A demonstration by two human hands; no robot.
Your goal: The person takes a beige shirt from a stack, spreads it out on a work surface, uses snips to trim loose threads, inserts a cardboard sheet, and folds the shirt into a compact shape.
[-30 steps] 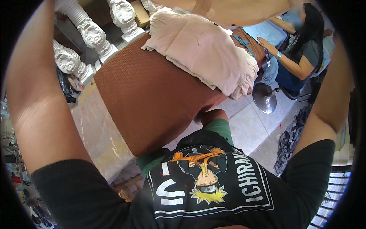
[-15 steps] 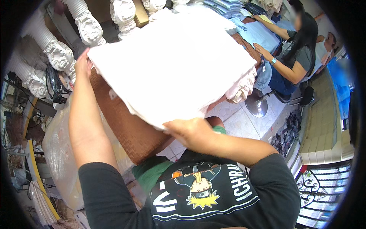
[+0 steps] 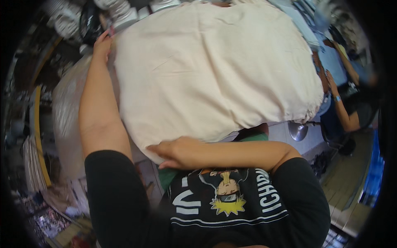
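Cream cloth (image 3: 178, 82) spread broad and fairly flat right in front of the wearer's black shirt (image 3: 231, 202); use it as landmark. Left hand (image 3: 102, 46) at cloth's far left corner, arm stretched out along its left side; fingers reach past the edge, too small and blurred to tell whether they pinch it. Right hand (image 3: 180, 152) at cloth's near left corner, forearm crossing along its near edge; fingers lie on the corner, thumb apart and lower, loosely spread; can't tell if fabric is gripped. Hands sit at both ends of one side, presumably to keep that side straight and spread.

Cloth look: off-white, matte, soft-looking, one long shallow crease down the middle, small wrinkles at left, near edge wavy, right edge bunched and ruffled.

Left of cloth: clear plastic-wrapped bundle (image 3: 68, 111). Beyond its far left corner: black bag (image 3: 90, 24), white stands (image 3: 124, 17). Right of cloth: blue fabric (image 3: 334, 62), co-worker's hand (image 3: 331, 82) beside it. Right end blurry.
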